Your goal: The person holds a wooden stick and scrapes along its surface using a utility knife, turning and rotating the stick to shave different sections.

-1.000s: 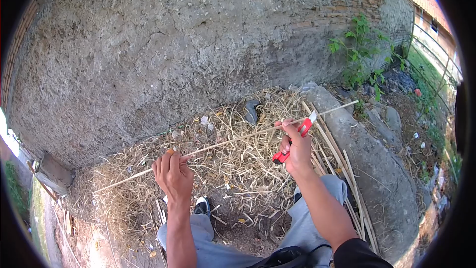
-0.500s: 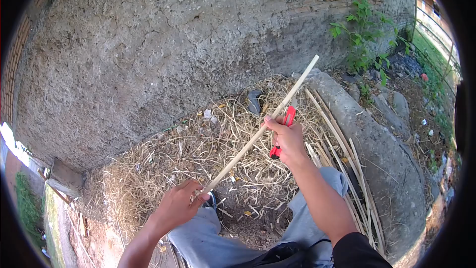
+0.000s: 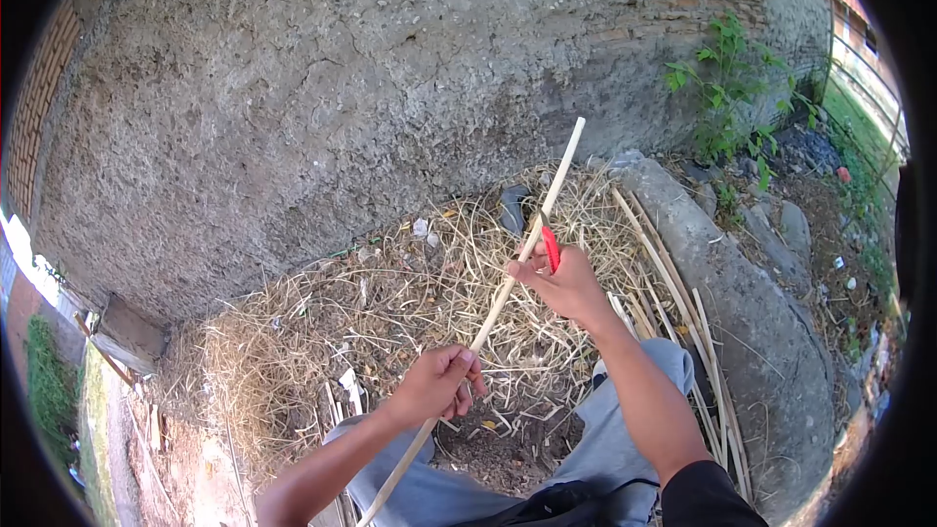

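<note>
Two bare hands on one long pale strip here. Compared with half a second ago, the strip (image 3: 558,181) stands steeper, running from about 7 o'clock up to 1 o'clock, and its top end has swung left. The left hand (image 3: 434,385) was down at the bottom end; now it's farther up, nearer the right hand (image 3: 563,285), with a good length of strip sticking out below it toward 7. Left fingers are closed in a narrow pinch around the strip.

Right thumb lies along the strip, while the other fingers curl around the red cutter (image 3: 551,250). Its blade has tipped over to roughly 11 o'clock and overlaps the strip; from this angle I honestly can't say if it's biting in or just lying against it. Any print on the red body is too small to make out.

Past the hands, a tangle of dry shavings (image 3: 244,371) covers the ground, with a dark lump (image 3: 513,210) at 12. More strips (image 3: 711,363) lean at 4 o'clock beside the big stone slab (image 3: 771,371). Rough wall (image 3: 342,88) behind, leafy green plant (image 3: 727,83) at 2.
</note>
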`<action>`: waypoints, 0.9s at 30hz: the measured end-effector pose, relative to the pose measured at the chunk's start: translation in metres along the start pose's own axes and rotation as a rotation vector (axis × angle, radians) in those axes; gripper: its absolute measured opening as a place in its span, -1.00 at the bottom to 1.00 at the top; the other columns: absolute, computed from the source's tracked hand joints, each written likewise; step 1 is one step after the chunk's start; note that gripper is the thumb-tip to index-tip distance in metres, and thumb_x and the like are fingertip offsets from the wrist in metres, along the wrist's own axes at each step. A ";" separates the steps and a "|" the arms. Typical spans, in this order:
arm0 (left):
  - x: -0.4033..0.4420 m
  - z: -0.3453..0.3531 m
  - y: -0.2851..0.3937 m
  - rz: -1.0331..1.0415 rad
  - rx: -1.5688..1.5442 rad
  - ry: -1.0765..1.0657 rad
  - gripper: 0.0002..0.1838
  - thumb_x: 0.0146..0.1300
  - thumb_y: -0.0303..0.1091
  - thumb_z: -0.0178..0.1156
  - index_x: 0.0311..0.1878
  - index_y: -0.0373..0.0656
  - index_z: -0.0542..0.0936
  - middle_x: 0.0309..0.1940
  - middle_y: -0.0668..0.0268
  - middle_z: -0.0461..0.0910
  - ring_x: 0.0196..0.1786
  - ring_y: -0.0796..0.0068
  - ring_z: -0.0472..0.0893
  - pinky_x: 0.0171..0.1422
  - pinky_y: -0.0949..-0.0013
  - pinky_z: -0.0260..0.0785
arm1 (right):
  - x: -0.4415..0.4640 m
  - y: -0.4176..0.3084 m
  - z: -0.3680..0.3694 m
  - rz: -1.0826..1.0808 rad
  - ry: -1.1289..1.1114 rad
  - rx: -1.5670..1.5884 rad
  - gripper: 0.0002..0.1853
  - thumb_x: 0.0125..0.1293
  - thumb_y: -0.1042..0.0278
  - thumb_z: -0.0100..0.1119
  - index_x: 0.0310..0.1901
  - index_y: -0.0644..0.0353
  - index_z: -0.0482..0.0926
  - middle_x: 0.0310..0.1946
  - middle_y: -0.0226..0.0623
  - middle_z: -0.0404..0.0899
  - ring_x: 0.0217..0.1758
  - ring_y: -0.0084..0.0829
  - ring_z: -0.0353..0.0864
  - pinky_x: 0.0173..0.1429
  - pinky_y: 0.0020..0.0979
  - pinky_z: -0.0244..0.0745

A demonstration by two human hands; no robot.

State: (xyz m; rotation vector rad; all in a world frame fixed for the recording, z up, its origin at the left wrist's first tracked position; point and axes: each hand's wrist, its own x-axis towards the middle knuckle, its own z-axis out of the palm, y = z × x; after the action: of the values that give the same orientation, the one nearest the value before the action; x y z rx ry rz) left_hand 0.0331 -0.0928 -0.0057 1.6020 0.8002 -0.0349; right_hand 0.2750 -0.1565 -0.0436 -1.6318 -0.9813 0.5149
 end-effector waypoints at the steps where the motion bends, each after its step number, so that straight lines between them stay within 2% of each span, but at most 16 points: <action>1: 0.004 0.001 -0.004 0.023 -0.010 0.027 -0.70 0.59 -0.26 -0.21 -0.12 -0.27 0.45 -0.35 0.22 0.61 -0.64 0.64 0.45 -0.61 0.56 0.37 | -0.005 0.000 0.002 -0.107 -0.037 0.025 -0.56 0.20 -0.03 0.45 -0.39 0.26 0.59 -0.65 -0.48 0.49 -0.58 -0.60 0.41 -0.45 -0.41 0.31; 2: 0.011 0.002 -0.012 0.021 -0.016 0.030 -0.70 0.59 -0.26 -0.21 -0.12 -0.27 0.45 -0.35 0.22 0.61 -0.64 0.64 0.45 -0.61 0.56 0.37 | -0.009 -0.007 0.000 -0.106 -0.043 0.024 -0.56 0.20 -0.03 0.45 -0.39 0.26 0.59 -0.65 -0.48 0.49 -0.58 -0.60 0.41 -0.45 -0.41 0.31; 4: 0.026 0.003 -0.032 0.150 -0.149 0.114 -0.69 0.59 -0.27 -0.21 -0.14 -0.27 0.45 -0.33 0.20 0.62 -0.60 0.64 0.48 -0.58 0.55 0.39 | -0.015 -0.016 0.000 0.065 -0.320 -0.301 -0.48 0.16 -0.14 0.44 -0.39 0.25 0.58 -0.63 -0.36 0.53 -0.60 -0.47 0.44 -0.43 -0.37 0.36; 5: 0.031 0.004 -0.038 0.157 -0.161 0.143 -0.68 0.59 -0.28 -0.21 -0.17 -0.27 0.46 -0.31 0.17 0.62 -0.56 0.63 0.50 -0.55 0.53 0.41 | -0.016 -0.005 0.010 -0.045 -0.261 -0.478 -0.51 0.25 -0.12 0.33 -0.40 0.26 0.60 -0.56 -0.19 0.60 -0.53 -0.26 0.58 -0.35 -0.24 0.47; 6: 0.038 0.005 -0.046 0.158 -0.168 0.143 -0.68 0.59 -0.28 -0.21 -0.17 -0.27 0.46 -0.31 0.17 0.62 -0.56 0.63 0.50 -0.55 0.53 0.41 | -0.020 0.001 0.019 -0.045 -0.264 -0.483 -0.51 0.25 -0.12 0.33 -0.40 0.26 0.60 -0.56 -0.19 0.60 -0.53 -0.26 0.58 -0.35 -0.24 0.47; 8: 0.046 0.009 -0.055 0.116 -0.351 0.178 -0.72 0.59 -0.28 -0.21 -0.10 -0.27 0.43 -0.32 0.17 0.62 -0.60 0.65 0.42 -0.58 0.53 0.33 | -0.028 0.006 0.034 -0.243 -0.078 -0.757 -0.65 0.31 0.09 0.22 -0.42 0.26 0.62 -0.57 -0.07 0.64 -0.43 -0.09 0.70 -0.31 -0.15 0.57; 9: 0.044 0.010 -0.054 0.112 -0.354 0.177 -0.72 0.59 -0.28 -0.21 -0.10 -0.27 0.43 -0.32 0.17 0.62 -0.60 0.65 0.42 -0.58 0.53 0.33 | -0.029 0.002 0.038 -0.203 -0.095 -0.823 -0.78 0.23 0.29 0.14 -0.41 0.26 0.65 -0.55 -0.03 0.64 -0.41 -0.06 0.71 -0.31 -0.09 0.57; 11: 0.038 0.009 -0.050 0.027 -0.486 0.102 -0.72 0.59 -0.24 -0.23 0.04 -0.23 0.38 -0.33 0.18 0.59 -0.62 0.69 0.27 -0.63 0.56 0.12 | -0.030 0.006 0.043 -0.178 -0.111 -0.854 -0.80 0.19 0.32 0.13 -0.41 0.26 0.65 -0.54 -0.01 0.64 -0.41 -0.05 0.71 -0.31 -0.08 0.57; 12: 0.039 0.006 -0.052 0.026 -0.483 0.103 -0.72 0.59 -0.24 -0.23 0.04 -0.23 0.38 -0.33 0.18 0.59 -0.62 0.69 0.27 -0.63 0.56 0.12 | -0.030 0.008 0.046 -0.158 -0.120 -0.886 -0.82 0.15 0.35 0.13 -0.41 0.26 0.66 -0.53 0.00 0.64 -0.41 -0.03 0.71 -0.30 -0.07 0.58; 14: 0.042 0.002 -0.055 -0.065 -0.484 0.105 -0.71 0.60 -0.21 -0.26 0.10 -0.21 0.34 -0.40 0.26 0.53 -0.65 0.72 0.13 -0.63 0.57 -0.03 | -0.026 0.018 0.052 -0.170 -0.149 -0.849 -0.83 0.13 0.37 0.12 -0.42 0.26 0.67 -0.52 0.01 0.65 -0.41 -0.03 0.71 -0.30 -0.08 0.58; 15: 0.041 0.005 -0.054 -0.098 -0.513 0.117 -0.70 0.61 -0.19 -0.27 0.06 -0.18 0.38 -0.45 0.34 0.46 -0.66 0.75 0.12 -0.63 0.58 -0.07 | -0.026 0.021 0.056 -0.180 -0.185 -0.817 -0.84 0.10 0.39 0.12 -0.42 0.25 0.67 -0.51 0.03 0.65 -0.41 -0.03 0.71 -0.31 -0.09 0.58; 19: 0.043 0.016 -0.054 -0.101 -0.525 0.093 -0.68 0.60 -0.17 -0.23 -0.05 -0.19 0.43 -0.53 0.35 0.44 -0.71 0.72 0.12 -0.68 0.56 -0.06 | -0.034 0.010 0.065 -0.142 -0.184 -0.819 -0.84 0.09 0.40 0.13 -0.43 0.27 0.67 -0.51 0.04 0.65 -0.41 -0.04 0.71 -0.31 -0.10 0.58; 25: 0.043 0.015 -0.052 -0.033 -0.490 0.073 -0.73 0.61 -0.19 -0.24 -0.13 -0.13 0.39 -0.55 0.40 0.39 -0.70 0.74 0.10 -0.67 0.55 -0.12 | -0.037 0.002 0.066 -0.035 -0.184 -0.895 -0.81 0.11 0.32 0.15 -0.41 0.24 0.69 -0.57 0.00 0.64 -0.46 -0.07 0.70 -0.33 -0.12 0.57; 27: 0.044 0.014 -0.051 -0.028 -0.515 0.080 -0.71 0.60 -0.18 -0.23 -0.15 -0.14 0.39 -0.58 0.40 0.39 -0.72 0.73 0.12 -0.69 0.54 -0.09 | -0.038 0.002 0.065 -0.034 -0.146 -0.901 -0.79 0.14 0.29 0.13 -0.36 0.15 0.73 -0.59 -0.02 0.63 -0.49 -0.08 0.70 -0.34 -0.11 0.57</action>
State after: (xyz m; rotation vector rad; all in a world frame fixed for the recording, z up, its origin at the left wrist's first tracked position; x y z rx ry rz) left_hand 0.0466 -0.0858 -0.0731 1.1093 0.8150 0.2020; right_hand 0.2051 -0.1499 -0.0711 -2.3786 -1.4703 0.1550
